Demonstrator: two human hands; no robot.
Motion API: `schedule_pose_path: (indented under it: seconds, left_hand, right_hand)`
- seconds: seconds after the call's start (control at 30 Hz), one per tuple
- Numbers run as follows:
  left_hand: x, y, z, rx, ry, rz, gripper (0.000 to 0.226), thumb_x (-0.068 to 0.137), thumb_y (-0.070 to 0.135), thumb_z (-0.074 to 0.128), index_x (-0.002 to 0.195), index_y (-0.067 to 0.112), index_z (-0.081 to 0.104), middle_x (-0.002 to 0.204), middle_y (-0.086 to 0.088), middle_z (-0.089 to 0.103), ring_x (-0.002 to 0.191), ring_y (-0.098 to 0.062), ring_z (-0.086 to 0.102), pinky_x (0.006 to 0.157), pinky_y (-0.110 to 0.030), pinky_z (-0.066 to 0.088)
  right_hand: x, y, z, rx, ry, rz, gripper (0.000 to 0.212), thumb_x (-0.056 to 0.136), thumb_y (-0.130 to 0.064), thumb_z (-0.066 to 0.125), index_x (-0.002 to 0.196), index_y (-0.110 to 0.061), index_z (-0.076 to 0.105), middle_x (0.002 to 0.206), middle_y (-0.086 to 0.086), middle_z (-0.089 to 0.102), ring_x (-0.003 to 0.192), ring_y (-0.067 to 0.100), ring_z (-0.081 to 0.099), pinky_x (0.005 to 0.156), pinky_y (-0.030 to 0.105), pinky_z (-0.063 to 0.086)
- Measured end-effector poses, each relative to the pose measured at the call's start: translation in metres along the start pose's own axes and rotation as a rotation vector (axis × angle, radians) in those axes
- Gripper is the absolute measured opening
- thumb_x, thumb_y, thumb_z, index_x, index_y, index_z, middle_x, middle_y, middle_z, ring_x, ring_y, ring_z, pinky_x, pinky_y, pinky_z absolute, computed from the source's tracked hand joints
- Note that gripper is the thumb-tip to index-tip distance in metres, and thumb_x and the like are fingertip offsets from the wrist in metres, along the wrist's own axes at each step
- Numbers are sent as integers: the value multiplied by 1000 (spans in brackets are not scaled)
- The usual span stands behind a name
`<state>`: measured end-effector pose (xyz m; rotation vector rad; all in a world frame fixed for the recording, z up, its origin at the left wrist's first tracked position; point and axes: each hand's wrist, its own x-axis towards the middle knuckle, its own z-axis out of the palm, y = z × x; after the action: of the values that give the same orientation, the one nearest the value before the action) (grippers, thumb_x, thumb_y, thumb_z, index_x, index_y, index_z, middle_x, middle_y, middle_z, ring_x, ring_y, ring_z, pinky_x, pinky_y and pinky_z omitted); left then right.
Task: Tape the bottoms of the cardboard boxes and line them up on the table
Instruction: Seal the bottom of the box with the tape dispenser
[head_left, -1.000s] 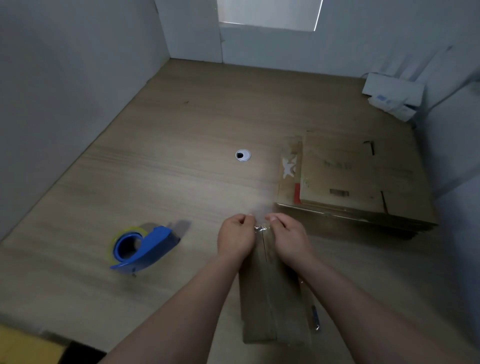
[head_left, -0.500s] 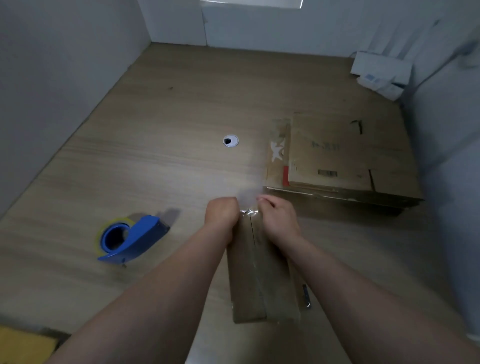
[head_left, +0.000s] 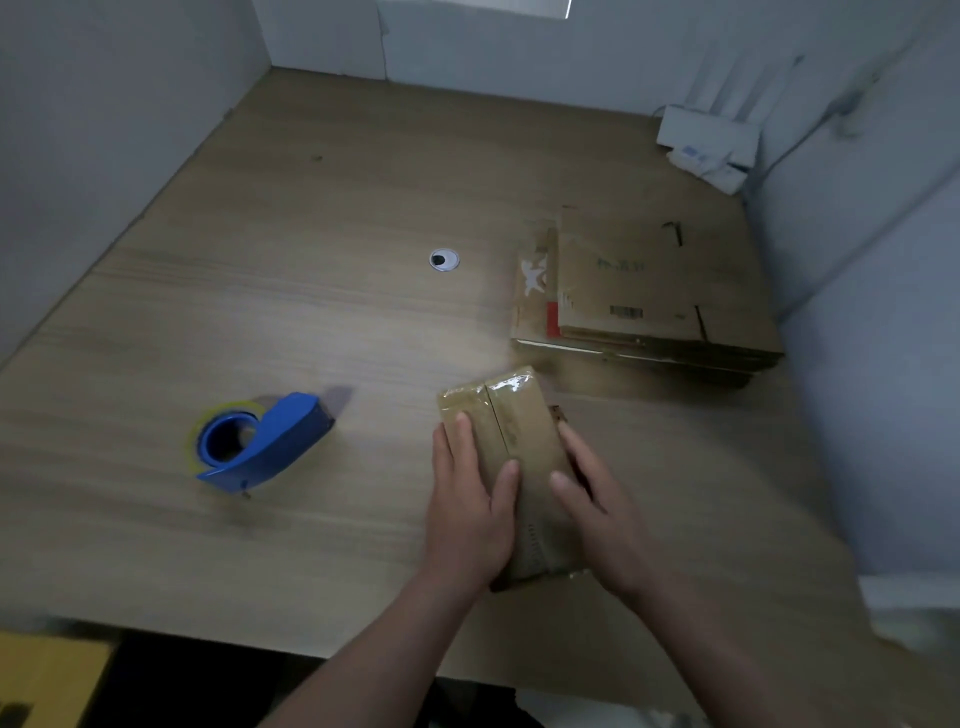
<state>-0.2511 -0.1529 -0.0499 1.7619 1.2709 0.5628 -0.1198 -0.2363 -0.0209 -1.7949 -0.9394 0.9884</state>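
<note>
Cardboard box (head_left: 519, 431) lies near the front edge of the wooden surface (head_left: 322, 322), its seam covered by clear tape (head_left: 511, 385) that wrinkles over the far end. The 2 hands are on it. The left hand (head_left: 470, 504) rests flat on top with straight fingers. The right hand (head_left: 597, 519) lies open against the right side, thumb on top. A blue tape dispenser (head_left: 260, 447) sits well apart to the left. A stack of flattened boxes (head_left: 649, 291) lies just beyond the box, to the right.
</note>
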Motion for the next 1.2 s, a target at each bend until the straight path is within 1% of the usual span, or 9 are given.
schedule_pose_path:
  seconds: [0.13,0.27,0.43,0.53,0.7,0.83,1.0,1.1,1.2]
  left_hand:
    - [3,-1,1,-65,-40,-13,80,98,49,47,160,22,3,167,0,3,153,-13,3,122,-28,6]
    - [-15,-3,9,-227,-76,-67,88,88,68,45,158,32,5,165,4,16,151,-13,18,122,-44,25]
    - [-29,-4,20,-82,-10,-16,91,95,52,52,159,17,-3,167,-1,9,152,-13,12,123,-36,19]
    - [-25,-10,16,-37,-35,-21,100,85,71,50,158,21,3,163,-3,23,147,-20,30,116,-44,35]
    - [-12,-11,5,-176,-59,-176,92,81,81,43,153,30,20,154,2,41,138,-23,44,110,-49,41]
    - [14,25,-22,-522,58,-309,46,95,62,37,120,29,57,125,2,61,115,-18,57,105,-50,45]
    - [39,66,-88,-892,62,-326,58,101,61,27,70,19,53,82,-2,67,100,-24,62,97,-57,43]
    - [38,60,-112,-767,-29,-311,58,103,55,27,77,14,59,84,-6,68,96,-26,64,82,-45,52]
    - [20,40,-114,-631,-163,-362,52,104,53,26,108,19,66,105,-4,70,103,-21,64,78,-43,55]
  right_hand:
    - [-35,25,10,-136,114,-52,73,83,-67,43,149,-40,26,148,-33,29,133,-20,30,106,2,24]
    - [-27,40,29,-137,346,4,70,90,-61,28,149,-26,41,152,-8,44,138,4,41,116,30,33]
    - [-29,28,32,-142,399,16,42,105,-34,40,146,-25,46,133,-20,47,118,-6,45,93,1,28]
    - [-22,21,17,-68,278,99,27,106,-30,41,126,-37,59,113,-28,59,100,-13,57,81,0,37]
    - [6,0,4,238,164,304,48,103,-55,33,94,-35,76,100,-6,75,99,13,69,96,40,53]
    - [26,-28,3,373,174,282,57,99,-65,30,110,-29,72,103,-1,75,95,14,69,77,33,55]
    - [33,-61,-10,595,256,152,74,96,-69,26,81,-5,61,102,13,74,104,32,67,90,44,46]
    - [29,-63,-2,628,187,164,80,79,-81,43,98,-7,64,108,15,73,109,37,64,98,51,44]
    - [20,-44,12,632,72,212,64,95,-64,32,121,-18,69,114,11,73,110,29,67,98,50,49]
